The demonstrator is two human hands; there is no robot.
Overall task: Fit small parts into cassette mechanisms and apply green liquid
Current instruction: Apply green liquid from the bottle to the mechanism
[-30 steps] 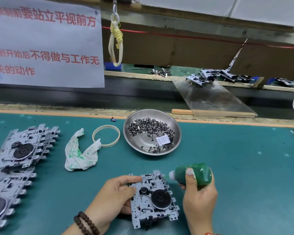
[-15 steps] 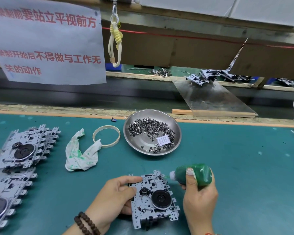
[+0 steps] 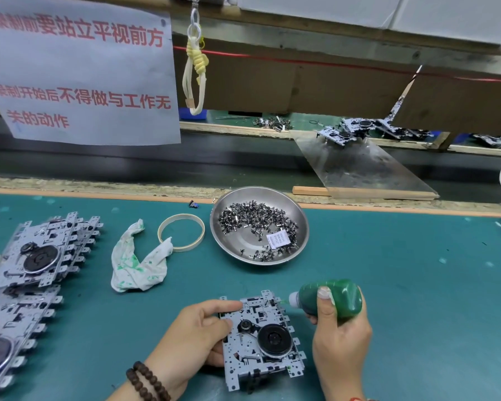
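Green bench mat (image 3: 402, 285) underfoot of all; gluing step seemingly in hand; left hand (image 3: 194, 334) curled round edge of cassette mechanism (image 3: 261, 340), steadying; right hand (image 3: 339, 328) gripping green bottle (image 3: 327, 298), nozzle at upper right corner; next, likely gentle squeeze, steady aim.

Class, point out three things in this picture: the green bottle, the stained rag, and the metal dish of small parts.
green bottle (image 3: 337, 298): head view, on its green body right of the thumb.
stained rag (image 3: 136, 264): head view, on its crumpled middle.
metal dish (image 3: 243, 251): head view, on its bare inner floor.
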